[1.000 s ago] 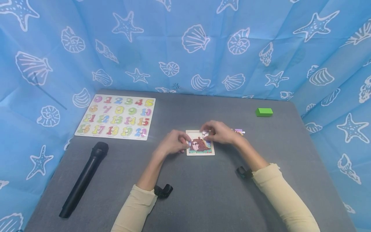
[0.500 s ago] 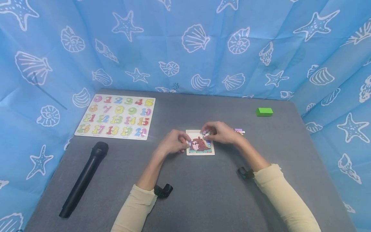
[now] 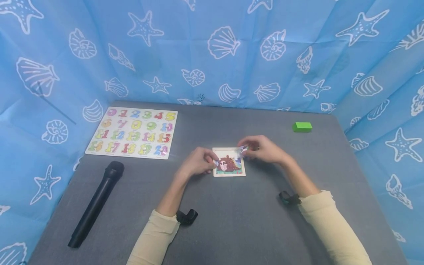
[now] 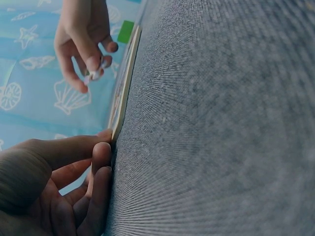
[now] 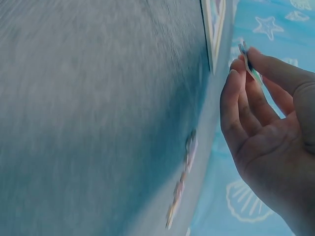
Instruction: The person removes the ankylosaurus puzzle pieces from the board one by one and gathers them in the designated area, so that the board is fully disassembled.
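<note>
Mid-puzzle at the grey felt-covered table [image 3: 232,221]: your right hand [image 3: 265,150] pinches a small flat jigsaw piece [image 3: 243,149] between thumb and fingertips, lifted just above the upper right corner of the small square picture-puzzle board with its pale frame [image 3: 229,162]. Your left hand [image 3: 198,163] steadies that board, fingers curled against its left edge and touching it, as the left wrist view shows from the side.

By the look of it, this is the fitting step, with the piece held clear of the board and not yet seated. The next move calls for turning the piece to match the open slot, lowering it flat and pressing it home while your left hand keeps the board from sliding.

The board lies between your two hands at the table's middle. More loose pieces [image 5: 183,182] lie on the table under your right hand in the right wrist view.
</note>
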A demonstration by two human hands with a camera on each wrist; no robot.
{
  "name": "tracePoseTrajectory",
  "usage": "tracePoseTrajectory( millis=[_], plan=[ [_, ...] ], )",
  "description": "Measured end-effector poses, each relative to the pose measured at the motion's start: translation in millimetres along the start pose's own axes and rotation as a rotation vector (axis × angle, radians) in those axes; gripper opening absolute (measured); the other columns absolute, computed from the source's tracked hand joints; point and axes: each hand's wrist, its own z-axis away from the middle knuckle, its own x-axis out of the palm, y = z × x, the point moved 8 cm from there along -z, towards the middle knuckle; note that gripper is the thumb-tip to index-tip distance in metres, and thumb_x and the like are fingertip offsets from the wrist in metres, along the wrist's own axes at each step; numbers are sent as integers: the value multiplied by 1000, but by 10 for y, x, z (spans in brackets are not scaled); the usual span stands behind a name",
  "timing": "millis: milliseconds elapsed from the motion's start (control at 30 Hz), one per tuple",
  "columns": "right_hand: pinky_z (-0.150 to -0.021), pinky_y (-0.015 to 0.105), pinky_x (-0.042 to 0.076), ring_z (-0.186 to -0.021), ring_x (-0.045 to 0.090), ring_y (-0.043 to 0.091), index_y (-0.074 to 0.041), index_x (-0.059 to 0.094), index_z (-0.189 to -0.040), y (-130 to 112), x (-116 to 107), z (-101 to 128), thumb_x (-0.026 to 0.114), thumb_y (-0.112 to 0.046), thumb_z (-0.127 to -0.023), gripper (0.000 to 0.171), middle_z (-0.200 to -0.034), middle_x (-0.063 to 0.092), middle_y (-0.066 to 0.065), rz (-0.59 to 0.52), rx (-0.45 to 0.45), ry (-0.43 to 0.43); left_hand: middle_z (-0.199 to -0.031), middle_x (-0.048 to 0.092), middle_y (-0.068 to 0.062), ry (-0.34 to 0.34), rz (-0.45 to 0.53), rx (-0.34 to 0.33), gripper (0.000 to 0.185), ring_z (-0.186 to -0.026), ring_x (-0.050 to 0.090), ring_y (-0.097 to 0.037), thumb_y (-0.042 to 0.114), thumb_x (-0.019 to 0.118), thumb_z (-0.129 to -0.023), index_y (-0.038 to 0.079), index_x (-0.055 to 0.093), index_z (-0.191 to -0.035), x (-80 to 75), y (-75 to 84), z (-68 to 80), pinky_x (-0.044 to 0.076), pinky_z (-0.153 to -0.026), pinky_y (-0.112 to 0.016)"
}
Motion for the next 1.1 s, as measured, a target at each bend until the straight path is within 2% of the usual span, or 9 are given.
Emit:
tracePoseTrajectory(
  millis=[233, 333, 400, 533, 667, 867, 1100],
  plan=[
    [-65, 48, 57, -80, 66, 42, -5, 64, -118, -67, -235, 227, 67, -4, -89, 29, -102, 70, 18, 8, 42, 66, -74, 68, -6, -2, 7, 3, 17, -59, 68, -19, 15, 74, -83, 17, 71, -100, -2, -1, 6, 54, -55, -28],
    [-65, 47, 57, -80, 65, 43, -8, 66, -115, -126, -346, 336, 67, -2, -88, 28, -102, 70, 18, 13, 61, 95, -74, 68, -6, -2, 6, 0, 18, -59, 68, -19, 14, 73, -83, 17, 71, -100, -4, -5, 7, 54, -55, -28],
    [-63, 41, 57, -78, 66, 37, -8, 66, -116, -105, -418, 400, 67, -3, -88, 28, -103, 70, 18, 17, 69, 110, -73, 67, -5, -2, 4, -4, 18, -60, 68, -19, 14, 73, -83, 17, 71, -100, -5, -10, 9, 55, -55, -28],
    [-62, 36, 57, -75, 66, 30, -6, 65, -119, 175, -575, 507, 67, -6, -89, 30, -104, 70, 15, 31, 114, 144, -73, 67, -5, 0, 3, -11, 18, -60, 68, -20, 14, 73, -83, 17, 71, -100, -4, -12, 13, 55, -55, -29],
    [-63, 37, 57, -76, 66, 34, -9, 65, -120, 487, -742, 634, 69, -11, -89, 32, -103, 70, 13, 40, 167, 170, -72, 67, -5, 1, 3, -8, 18, -60, 68, -20, 14, 73, -82, 17, 71, -100, -7, -1, 16, 55, -55, -29],
    [-64, 35, 57, -77, 68, 28, -10, 65, -119, 758, -926, 829, 68, -13, -90, 30, -106, 69, 15, 70, 241, 196, -73, 67, -5, -1, -9, -5, 18, -60, 68, -19, 16, 73, -83, 18, 71, -101, -1, -2, 8, 55, -56, -29],
    [-67, 21, 49, -79, 62, 13, -15, 67, -118, 928, -959, 927, 68, -18, -90, 28, -100, 70, 11, 178, 269, 170, -73, 67, -5, -7, -1, -8, 19, -60, 68, -18, 15, 73, -83, 17, 71, -101, 8, 4, -1, 54, -55, -28]
  ],
)
